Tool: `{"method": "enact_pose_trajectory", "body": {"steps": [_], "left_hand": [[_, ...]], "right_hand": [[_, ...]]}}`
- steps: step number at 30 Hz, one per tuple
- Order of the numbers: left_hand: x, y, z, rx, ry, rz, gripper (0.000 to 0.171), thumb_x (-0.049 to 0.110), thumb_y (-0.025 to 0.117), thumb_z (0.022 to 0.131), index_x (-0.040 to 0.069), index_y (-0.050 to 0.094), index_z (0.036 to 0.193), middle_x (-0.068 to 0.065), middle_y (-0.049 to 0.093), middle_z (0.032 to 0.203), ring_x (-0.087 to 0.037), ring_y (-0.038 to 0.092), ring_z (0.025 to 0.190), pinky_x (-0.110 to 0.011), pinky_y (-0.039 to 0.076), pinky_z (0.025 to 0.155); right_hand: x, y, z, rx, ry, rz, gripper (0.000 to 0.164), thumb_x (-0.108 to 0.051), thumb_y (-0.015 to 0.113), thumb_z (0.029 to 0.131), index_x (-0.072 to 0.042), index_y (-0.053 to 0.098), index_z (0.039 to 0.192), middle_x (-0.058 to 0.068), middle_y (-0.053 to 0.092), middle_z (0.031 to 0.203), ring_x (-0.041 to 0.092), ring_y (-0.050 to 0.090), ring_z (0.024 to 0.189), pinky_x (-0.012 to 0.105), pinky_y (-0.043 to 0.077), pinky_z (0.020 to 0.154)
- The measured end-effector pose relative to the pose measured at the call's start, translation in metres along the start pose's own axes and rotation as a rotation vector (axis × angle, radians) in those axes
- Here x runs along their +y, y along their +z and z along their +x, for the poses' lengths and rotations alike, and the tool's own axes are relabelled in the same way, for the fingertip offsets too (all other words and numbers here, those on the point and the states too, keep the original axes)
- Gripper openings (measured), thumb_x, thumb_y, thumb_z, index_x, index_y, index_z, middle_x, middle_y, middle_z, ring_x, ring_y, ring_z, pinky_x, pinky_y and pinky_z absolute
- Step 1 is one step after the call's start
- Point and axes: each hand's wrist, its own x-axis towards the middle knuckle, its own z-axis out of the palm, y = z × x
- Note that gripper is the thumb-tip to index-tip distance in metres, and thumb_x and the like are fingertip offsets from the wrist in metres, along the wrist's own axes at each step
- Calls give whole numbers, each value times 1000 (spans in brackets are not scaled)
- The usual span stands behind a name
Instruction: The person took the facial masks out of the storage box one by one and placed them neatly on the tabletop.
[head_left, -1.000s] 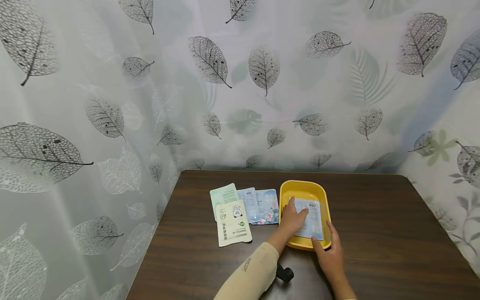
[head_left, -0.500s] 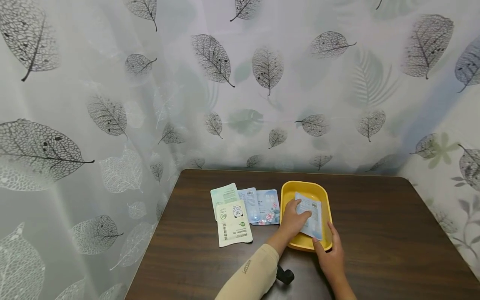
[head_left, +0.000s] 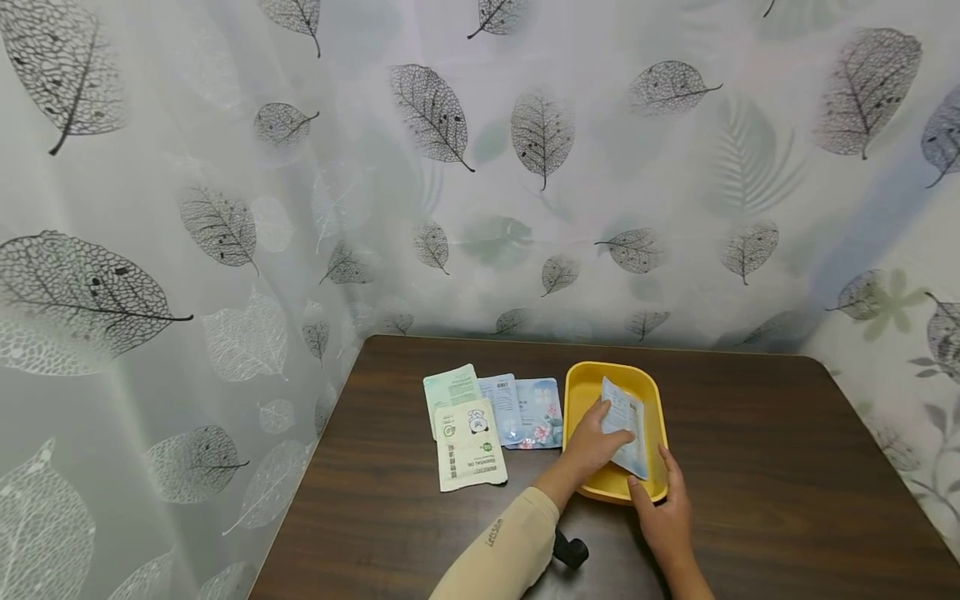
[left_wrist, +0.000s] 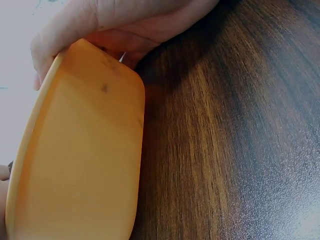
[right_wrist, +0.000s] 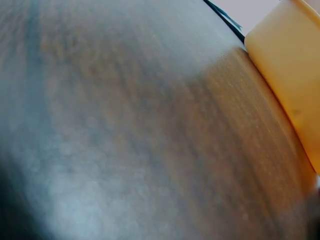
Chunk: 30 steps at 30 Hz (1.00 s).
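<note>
My left hand (head_left: 592, 450) reaches into a yellow plastic tray (head_left: 573, 387) in the head view. It grips the left side of a flat pale blue sachet (head_left: 636, 429), thumb across its printed face and fingers at the edge. The sachet is tilted inside the tray, its top corner raised. My right hand (head_left: 666, 512) holds the tray's near right corner. The left wrist view shows this right hand (left_wrist: 125, 25) close, thumb over the rim of the tray (left_wrist: 95, 145). In the right wrist view only part of the tray wall (right_wrist: 290, 65) appears.
Left of the tray lie a cream sachet with a panda print (head_left: 468, 454), a green sachet (head_left: 450, 387), a pale blue sachet (head_left: 501, 400) and a flowered blue sachet (head_left: 542, 417), overlapping. A black rounded object (head_left: 572, 553) shows beside my left forearm on the brown table (head_left: 757, 433).
The sachet under my left hand has gone from lying flatter in the tray to tilted, its left side lifted and turned rightward. My right hand keeps its hold on the tray.
</note>
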Motion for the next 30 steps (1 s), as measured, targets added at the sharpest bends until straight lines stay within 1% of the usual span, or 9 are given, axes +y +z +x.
{"method": "enact_pose_trajectory", "body": {"steps": [3, 6, 8, 13, 19, 22, 27, 30], "left_hand": [[1, 0, -1, -7, 7, 10, 74, 29, 71, 93, 17, 40, 158, 6, 37, 164, -16, 54, 135, -38, 49, 110], [1, 1, -1, -4, 13, 30, 73, 29, 71, 93, 17, 39, 158, 7, 37, 164, -15, 53, 136, -38, 47, 112], [1, 1, -1, 0, 17, 47, 73, 30, 70, 93, 18, 39, 158, 9, 36, 164, -13, 50, 139, -36, 46, 114], [0, 2, -2, 19, 57, 49, 71, 28, 69, 94, 19, 40, 158, 11, 36, 164, -12, 47, 141, -36, 45, 114], [-1, 0, -2, 38, 98, 49, 69, 27, 67, 94, 19, 41, 157, 8, 35, 165, -14, 39, 149, -40, 38, 121], [0, -1, -3, 45, 115, 46, 69, 27, 66, 94, 20, 41, 158, 9, 34, 165, -14, 35, 151, -41, 34, 123], [6, -3, -6, 55, 141, 55, 68, 28, 65, 94, 22, 41, 157, 10, 34, 165, -15, 35, 152, -42, 33, 124], [13, -6, -8, 69, 151, 63, 66, 29, 65, 95, 23, 42, 157, 8, 35, 165, -16, 35, 152, -43, 32, 125]], "right_hand": [[2, 0, 1, 5, 3, -5, 77, -20, 70, 96, -21, 30, 161, 16, 35, 163, 34, 38, 144, 0, 26, 97], [5, 0, 2, 6, 13, -10, 77, -22, 70, 96, -22, 30, 162, 15, 35, 163, 34, 38, 144, 0, 25, 97], [6, 0, 2, 8, 13, -8, 77, -23, 70, 96, -23, 30, 162, 15, 35, 164, 35, 38, 144, 0, 25, 97], [5, -1, 2, 6, 3, 2, 77, -23, 70, 96, -23, 30, 162, 16, 34, 164, 36, 36, 145, -1, 24, 97], [4, -1, 2, -10, 32, -14, 78, -26, 69, 97, -25, 28, 162, 14, 32, 165, 34, 34, 148, 4, 23, 102], [4, -1, 3, -7, 28, -23, 78, -27, 69, 97, -25, 28, 163, 15, 32, 165, 35, 34, 148, 3, 22, 102], [5, -1, 3, 5, 14, -8, 78, -24, 70, 96, -22, 29, 162, 15, 33, 165, 35, 34, 147, -1, 21, 99], [5, -2, 3, -6, 22, -8, 79, -26, 70, 96, -23, 27, 163, 15, 32, 165, 35, 33, 148, 0, 21, 100]]}}
